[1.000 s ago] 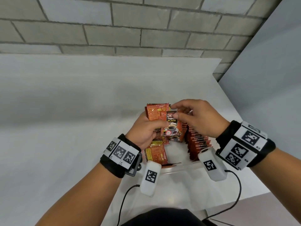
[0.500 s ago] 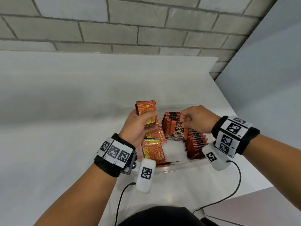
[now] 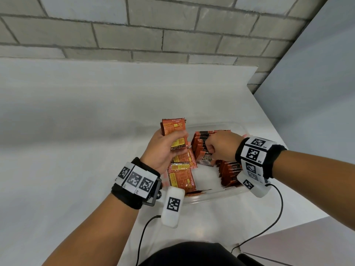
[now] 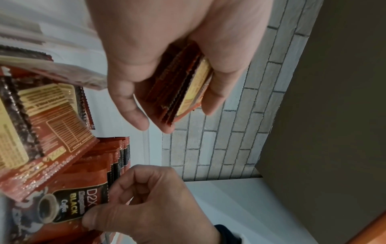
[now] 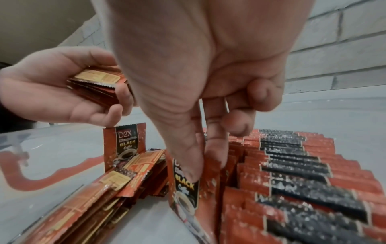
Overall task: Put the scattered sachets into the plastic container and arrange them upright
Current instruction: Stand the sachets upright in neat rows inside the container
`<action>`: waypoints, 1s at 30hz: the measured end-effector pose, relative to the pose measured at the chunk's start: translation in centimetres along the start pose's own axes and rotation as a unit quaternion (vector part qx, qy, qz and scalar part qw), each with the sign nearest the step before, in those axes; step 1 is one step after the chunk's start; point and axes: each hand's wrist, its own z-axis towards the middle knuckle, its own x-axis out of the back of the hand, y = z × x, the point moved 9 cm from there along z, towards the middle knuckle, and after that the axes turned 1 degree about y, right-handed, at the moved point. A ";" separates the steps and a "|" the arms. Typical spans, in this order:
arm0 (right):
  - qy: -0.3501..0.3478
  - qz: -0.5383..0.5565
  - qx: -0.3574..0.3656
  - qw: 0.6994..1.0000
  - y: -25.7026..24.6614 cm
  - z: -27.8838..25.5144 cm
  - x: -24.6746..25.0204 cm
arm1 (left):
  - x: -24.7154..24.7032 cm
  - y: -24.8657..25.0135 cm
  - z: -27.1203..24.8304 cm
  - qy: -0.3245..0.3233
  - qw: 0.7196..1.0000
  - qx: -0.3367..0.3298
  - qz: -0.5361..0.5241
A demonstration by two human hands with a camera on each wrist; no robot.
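Down into the plastic container (image 3: 242, 129) has gone the right hand (image 3: 221, 145), which a second ago was up at the left hand's stack taking a sachet. Its thumb and forefinger now pinch that single sachet (image 5: 185, 186) upright, setting it against the standing row (image 5: 292, 173) on the container's right side, probably so the row props it. The left hand (image 3: 163, 150) hovers over the container's left half, fingers curled round a small stack of sachets (image 3: 173, 131), kept close as a supply. Loose sachets (image 3: 181, 174) lie flat below it, inside the container on the white counter (image 3: 76, 141).
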 end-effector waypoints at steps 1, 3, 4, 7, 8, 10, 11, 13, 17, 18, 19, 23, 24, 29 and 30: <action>0.003 -0.007 0.003 1.000 -0.1 0.1 0.1 | 0.0 0.0 0.0 0.001 1.000 0.001 -0.001; 0.013 -0.024 0.008 1.000 -0.1 0.2 0.3 | 0.1 0.0 -0.1 0.002 1.000 0.001 -0.004; 0.016 -0.032 0.010 0.999 -0.2 0.2 0.4 | 0.1 0.0 -0.1 0.002 1.000 0.002 -0.006; 0.020 -0.044 0.016 0.999 -0.4 0.2 0.4 | 0.1 0.0 -0.1 0.005 1.000 0.004 -0.009; 0.017 -0.047 0.017 0.999 -0.4 0.1 0.4 | 0.1 0.0 -0.2 0.004 1.000 0.005 -0.009; 0.015 -0.049 0.016 0.999 -0.4 0.1 0.4 | 0.0 0.0 -0.2 0.004 1.000 0.003 -0.008; 0.015 -0.049 0.016 0.999 -0.3 0.1 0.4 | 0.0 0.1 -0.2 0.005 1.000 0.001 -0.008; 0.016 -0.042 0.013 0.999 -0.2 0.1 0.4 | 0.1 0.1 -0.3 0.007 1.000 0.001 -0.011; 0.023 -0.027 0.003 0.999 0.3 0.1 0.4 | 0.0 0.2 -0.3 0.005 1.000 -0.001 -0.015; 0.029 -0.023 0.000 0.999 0.4 0.1 0.5 | -0.1 0.3 -0.3 0.005 1.000 -0.001 -0.017; 0.035 -0.020 -0.002 0.999 0.5 0.0 0.6 | -0.1 0.3 -0.3 0.005 1.000 0.000 -0.024; 0.075 0.017 -0.006 0.997 0.8 -0.7 2.3 | 0.0 -0.2 -0.2 0.004 0.997 0.025 -0.069; 0.099 0.051 -0.004 0.994 0.8 -1.1 3.3 | -0.1 -0.3 -0.3 -0.002 0.997 0.032 -0.075; 0.240 0.334 0.035 0.911 0.0 -4.2 7.8 | -1.5 -0.2 -0.9 -0.056 0.996 0.034 -0.053; 0.237 0.366 0.041 0.899 -0.4 -4.6 7.9 | -1.9 -0.2 -1.1 -0.072 0.996 0.034 -0.045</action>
